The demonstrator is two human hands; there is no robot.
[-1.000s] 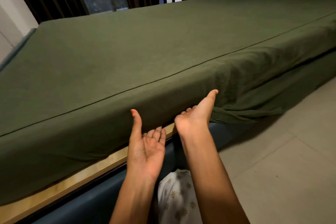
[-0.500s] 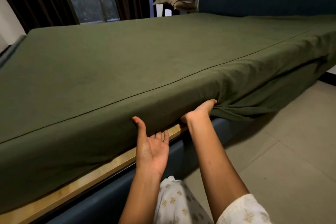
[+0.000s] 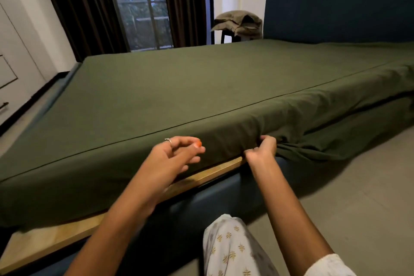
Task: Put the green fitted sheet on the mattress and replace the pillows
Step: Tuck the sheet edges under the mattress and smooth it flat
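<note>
Against the left wall, dark curtains (image 3: pixel 85 6) framing a window (image 3: pixel 143 4) beyond the bed's far edge. Spread flat over the mattress top from the far left corner to the headboard end, the green fitted sheet (image 3: pixel 179 87), its seam running along the near edge. Below that edge on the left, a strip of bare wooden bed base (image 3: pixel 56 235) showing above the dark blue bed frame (image 3: pixel 212 199). Raised in front of the mattress's near side, the left hand (image 3: pixel 174 157), ring on one finger, fingers loosely curled and holding nothing, blurred, apart from the fabric as far as can be told. Further right along the same near edge, the right hand (image 3: pixel 262 150), fingers curled into the sheet's lower hem, gripping a bunch of cloth where the wooden strip ends. Right of that grip, slack green fabric hanging in folds towards the tiled floor (image 3: pixel 358 186). At the far right end, the blue headboard (image 3: pixel 336 6), with a heap of brown cloth (image 3: pixel 239 22) on a stool beside its left corner.
</note>
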